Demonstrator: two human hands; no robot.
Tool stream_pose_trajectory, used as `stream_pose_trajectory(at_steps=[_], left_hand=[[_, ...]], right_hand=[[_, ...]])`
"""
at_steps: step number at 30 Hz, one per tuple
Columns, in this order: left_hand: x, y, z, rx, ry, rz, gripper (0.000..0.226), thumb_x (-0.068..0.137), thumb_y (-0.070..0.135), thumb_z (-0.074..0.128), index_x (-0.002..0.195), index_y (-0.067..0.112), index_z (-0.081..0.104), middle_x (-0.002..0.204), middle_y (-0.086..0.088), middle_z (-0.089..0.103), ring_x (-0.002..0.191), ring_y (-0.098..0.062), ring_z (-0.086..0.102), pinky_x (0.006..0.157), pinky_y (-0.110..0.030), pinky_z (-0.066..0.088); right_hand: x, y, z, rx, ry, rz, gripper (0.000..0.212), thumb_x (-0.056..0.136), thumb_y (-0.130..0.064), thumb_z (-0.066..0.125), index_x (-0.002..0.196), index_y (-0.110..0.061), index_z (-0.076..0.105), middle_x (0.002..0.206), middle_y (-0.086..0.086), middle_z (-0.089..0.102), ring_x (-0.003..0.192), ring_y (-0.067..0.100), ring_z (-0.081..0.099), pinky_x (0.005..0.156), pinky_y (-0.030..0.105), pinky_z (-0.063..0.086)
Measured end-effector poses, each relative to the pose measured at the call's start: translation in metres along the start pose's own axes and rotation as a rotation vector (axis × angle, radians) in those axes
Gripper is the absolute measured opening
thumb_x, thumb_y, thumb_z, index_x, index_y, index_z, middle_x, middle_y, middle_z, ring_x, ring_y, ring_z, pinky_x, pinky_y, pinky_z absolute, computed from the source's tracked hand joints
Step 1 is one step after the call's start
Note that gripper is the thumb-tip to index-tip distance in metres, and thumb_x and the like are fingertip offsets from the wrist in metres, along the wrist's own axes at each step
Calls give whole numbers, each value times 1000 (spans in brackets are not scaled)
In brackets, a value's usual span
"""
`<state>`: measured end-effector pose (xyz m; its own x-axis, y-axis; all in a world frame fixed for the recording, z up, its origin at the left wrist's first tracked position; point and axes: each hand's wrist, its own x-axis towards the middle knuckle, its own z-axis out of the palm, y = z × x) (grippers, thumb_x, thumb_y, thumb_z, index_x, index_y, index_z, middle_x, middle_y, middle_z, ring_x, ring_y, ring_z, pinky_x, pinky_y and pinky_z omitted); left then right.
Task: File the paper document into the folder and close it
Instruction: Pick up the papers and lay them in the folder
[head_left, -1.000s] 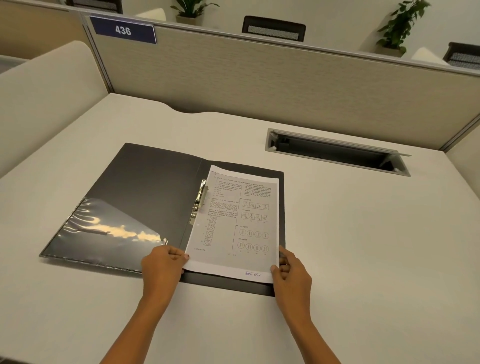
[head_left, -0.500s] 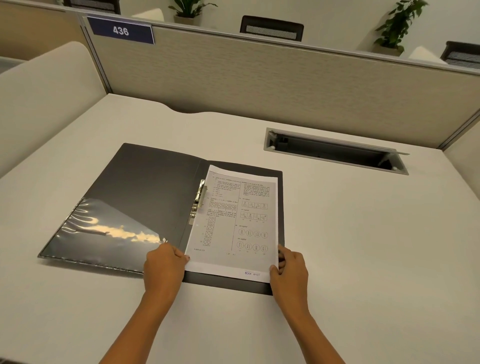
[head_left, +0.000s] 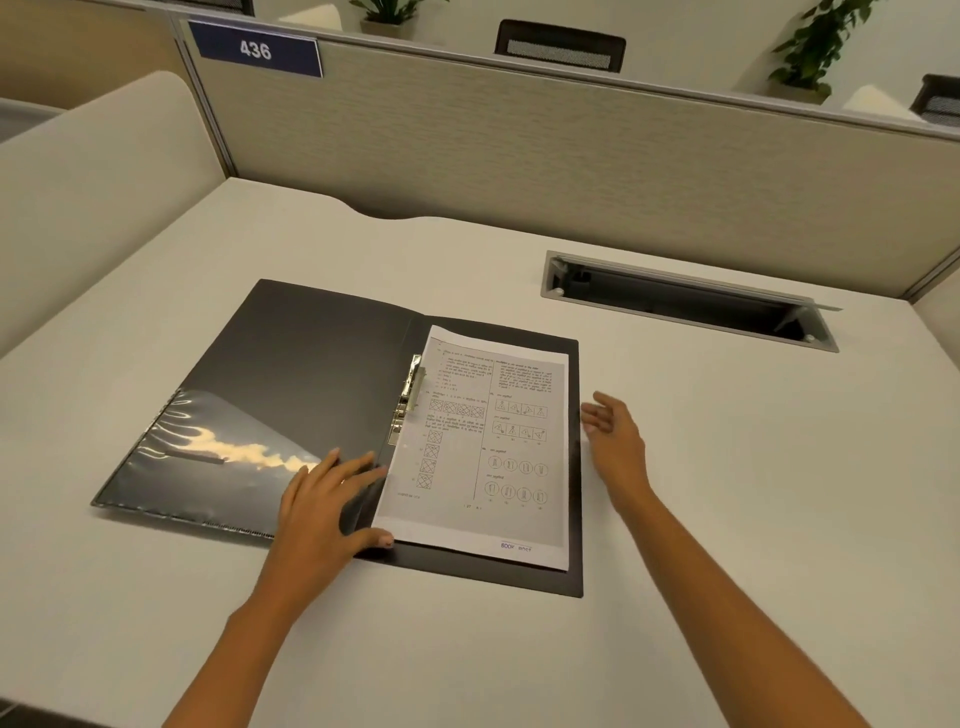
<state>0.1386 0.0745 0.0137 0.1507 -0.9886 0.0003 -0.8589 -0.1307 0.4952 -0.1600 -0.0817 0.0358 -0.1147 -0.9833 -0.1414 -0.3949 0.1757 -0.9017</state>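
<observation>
Currently the paper document (head_left: 475, 447) lies flat on the right half of the open folder (head_left: 311, 374). Left hand (head_left: 322, 506) spread flat beside its lower-left corner; right hand (head_left: 615, 431) open, empty, just beside folder's right edge.

Both hands have let go of the paper's near corners. The left hand (head_left: 327, 506) has slid left and now lies flat, fingers spread, across the folder's (head_left: 291, 364) spine and inner cover at lower centre. The right hand (head_left: 613, 436) has moved up the frame, open, just beside the folder's right edge, apart from the paper (head_left: 483, 447).
</observation>
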Motion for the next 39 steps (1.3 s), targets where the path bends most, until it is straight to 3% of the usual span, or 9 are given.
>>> stream_pose_trajectory(at_steps=[3,7,14,30,36,39], left_hand=[[-1,-13,6,15,-59,41,92,64,59,71,142,34,31,150,20,21,143,-8,4,116,-39,0],[-1,-18,7,33,-81,68,96,61,75,52,143,39,19,148,26,10,141,-5,-5,116,-38,-5],[-2,-16,7,-2,-74,68,93,63,73,53,142,39,19,148,25,10,142,-6,-5,116,-37,-7],[-2,-12,11,13,-50,46,87,67,73,49,142,39,22,149,22,14,144,-12,3,116,-41,-3],[-2,-15,13,31,-44,57,91,63,86,32,141,41,18,148,23,12,142,-9,1,116,-40,-3],[-2,-17,14,23,-52,57,90,63,86,33,141,42,18,149,23,13,143,-9,0,116,-41,-4]], right_hand=[[35,-7,4,2,-22,19,40,96,-5,46,134,-16,41,130,8,57,119,22,55,100,29,42],[65,-16,10,-47,-91,8,43,97,-13,47,137,-18,35,138,7,50,125,25,50,103,36,41],[85,-22,15,-192,-100,-28,41,98,-14,44,138,-18,36,143,8,46,128,32,47,105,43,40],[79,-17,25,-175,-95,-48,43,97,-10,44,139,-19,38,148,6,40,132,30,43,107,47,36],[75,-15,22,-188,-141,-64,49,97,-8,45,143,-19,33,152,3,34,137,29,36,111,47,31],[69,-13,22,-168,-113,-64,48,97,-9,45,142,-18,34,150,4,37,136,29,39,111,48,33]])
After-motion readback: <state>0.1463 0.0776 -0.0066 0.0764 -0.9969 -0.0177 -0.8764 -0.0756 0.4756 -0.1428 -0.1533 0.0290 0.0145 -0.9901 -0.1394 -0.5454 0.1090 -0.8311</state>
